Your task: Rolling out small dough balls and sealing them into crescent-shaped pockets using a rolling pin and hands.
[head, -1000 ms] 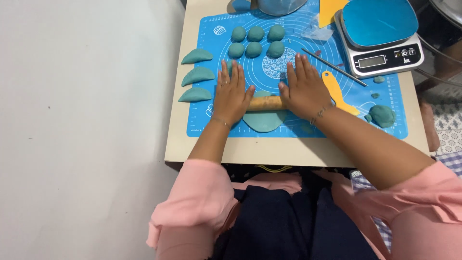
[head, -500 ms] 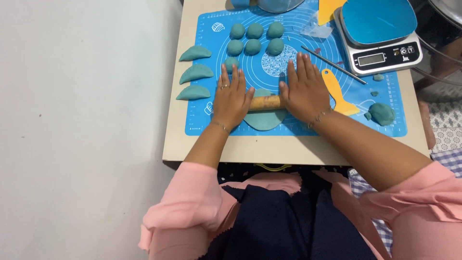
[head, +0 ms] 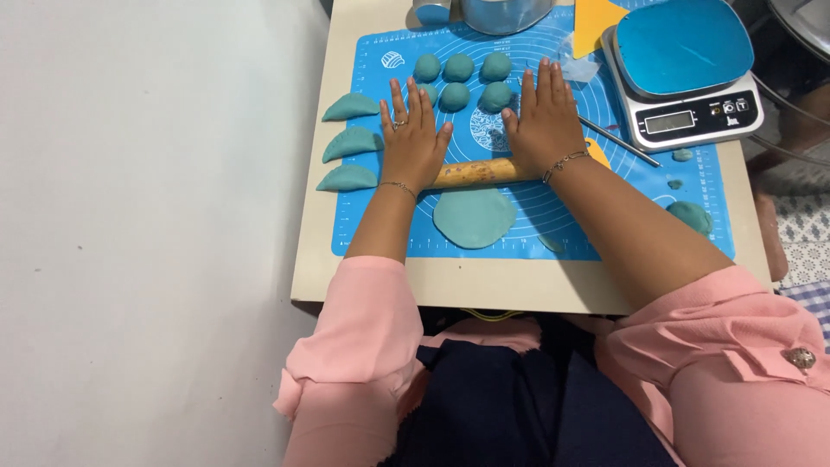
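Note:
My left hand [head: 415, 138] and my right hand [head: 543, 121] lie flat, fingers spread, on the two ends of a wooden rolling pin [head: 475, 172]. The pin rests across a blue silicone mat [head: 519, 233]. Just on the near side of the pin lies a flat round disc of teal dough [head: 475, 218]. Several teal dough balls [head: 460, 67] sit in rows beyond my fingers. Three folded teal dumplings [head: 350, 143] line the mat's left edge.
A kitchen scale with a blue plate [head: 687, 65] stands at the right back. A metal bowl [head: 501, 10] and a yellow scraper [head: 596, 22] are at the far edge. A thin metal rod [head: 618, 140] and a lump of dough [head: 690, 214] lie right. The table edge [head: 467, 298] is near my lap.
Both hands have rolled the pin away from me, off the dough disc, which now lies uncovered on the near side. The view has also shifted.

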